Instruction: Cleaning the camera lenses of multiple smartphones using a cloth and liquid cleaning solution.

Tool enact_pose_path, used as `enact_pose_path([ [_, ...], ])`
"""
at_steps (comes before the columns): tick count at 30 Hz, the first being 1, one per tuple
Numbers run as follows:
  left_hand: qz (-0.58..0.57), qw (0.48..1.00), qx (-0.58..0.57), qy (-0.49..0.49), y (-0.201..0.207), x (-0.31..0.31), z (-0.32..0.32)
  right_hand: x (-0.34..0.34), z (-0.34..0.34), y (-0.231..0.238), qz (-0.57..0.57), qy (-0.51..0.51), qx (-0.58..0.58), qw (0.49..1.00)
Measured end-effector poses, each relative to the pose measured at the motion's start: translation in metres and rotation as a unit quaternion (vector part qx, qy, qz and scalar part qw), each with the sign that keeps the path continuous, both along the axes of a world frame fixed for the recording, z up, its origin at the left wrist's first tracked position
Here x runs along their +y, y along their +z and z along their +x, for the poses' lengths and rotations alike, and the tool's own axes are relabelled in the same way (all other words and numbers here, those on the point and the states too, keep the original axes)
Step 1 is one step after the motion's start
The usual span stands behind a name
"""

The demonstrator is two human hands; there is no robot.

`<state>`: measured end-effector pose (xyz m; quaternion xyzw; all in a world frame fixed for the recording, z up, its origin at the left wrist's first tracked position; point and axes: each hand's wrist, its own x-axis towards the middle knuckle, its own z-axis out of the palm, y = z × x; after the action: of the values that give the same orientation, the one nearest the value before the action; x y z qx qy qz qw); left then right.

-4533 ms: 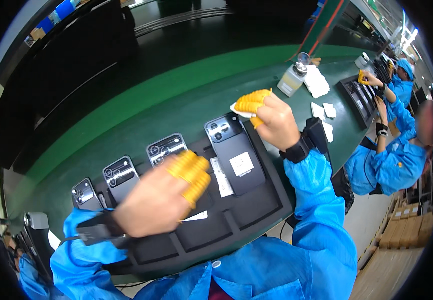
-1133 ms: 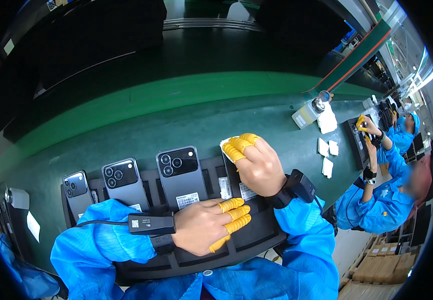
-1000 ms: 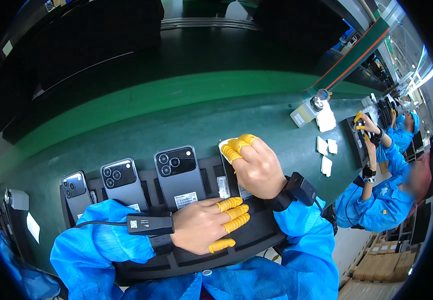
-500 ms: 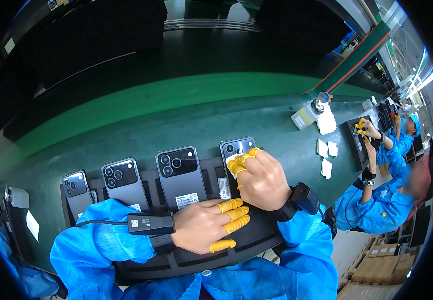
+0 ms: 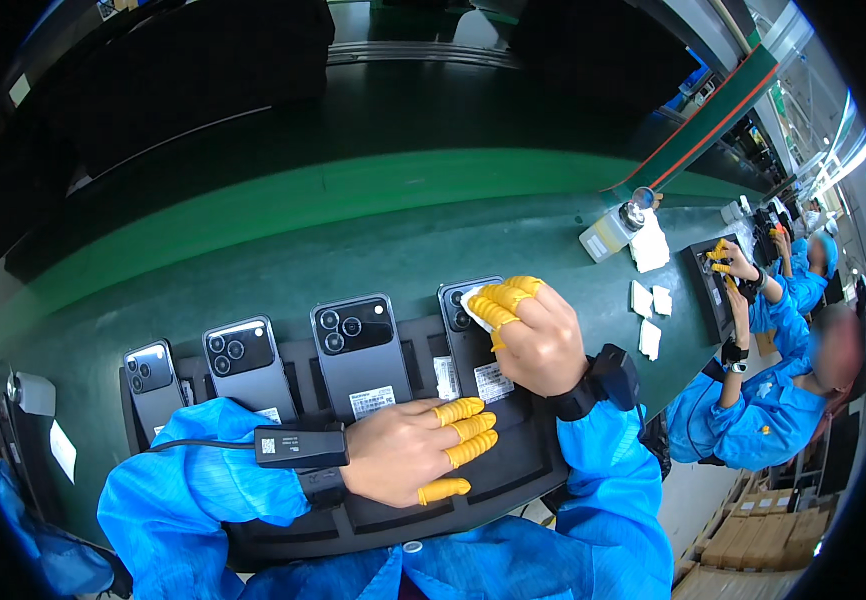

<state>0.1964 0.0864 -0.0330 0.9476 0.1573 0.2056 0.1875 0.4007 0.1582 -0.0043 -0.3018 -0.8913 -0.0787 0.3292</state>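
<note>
Several dark grey smartphones lie back up in a black compartment tray (image 5: 533,465). My right hand (image 5: 541,335), in yellow finger cots, is closed round a folded white wipe (image 5: 471,300) and presses it on the camera area of the rightmost phone (image 5: 471,350). That phone's right upper part is hidden by my fingers. My left hand (image 5: 408,452), also in yellow finger cots, lies flat with fingers apart over the tray, just below the labelled lower end of the neighbouring phone (image 5: 355,335). Two more phones (image 5: 238,355) (image 5: 150,375) rest farther left, partly behind my sleeve.
On the green bench (image 5: 253,270) at right stand a bottle of yellowish liquid (image 5: 608,238) and several white wipes (image 5: 650,245). Farther right, a co-worker in blue (image 5: 753,410) handles another black tray (image 5: 710,300). Cartons (image 5: 763,535) sit at lower right.
My right hand has shifted slightly up and right with the wipe across the phone's camera area, and the phone's lower label now shows. My left hand stays in place.
</note>
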Motion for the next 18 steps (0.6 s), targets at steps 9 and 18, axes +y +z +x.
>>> enact_pose_path([
  [9,-0.007,1.000,0.004,0.004,0.001,0.000,0.000,-0.008,0.001,0.005,-0.047,-0.009,-0.054,0.997],
  [18,-0.002,1.000,-0.001,0.005,0.000,0.001,-0.003,-0.007,0.003,0.005,-0.047,-0.012,-0.031,0.998],
])
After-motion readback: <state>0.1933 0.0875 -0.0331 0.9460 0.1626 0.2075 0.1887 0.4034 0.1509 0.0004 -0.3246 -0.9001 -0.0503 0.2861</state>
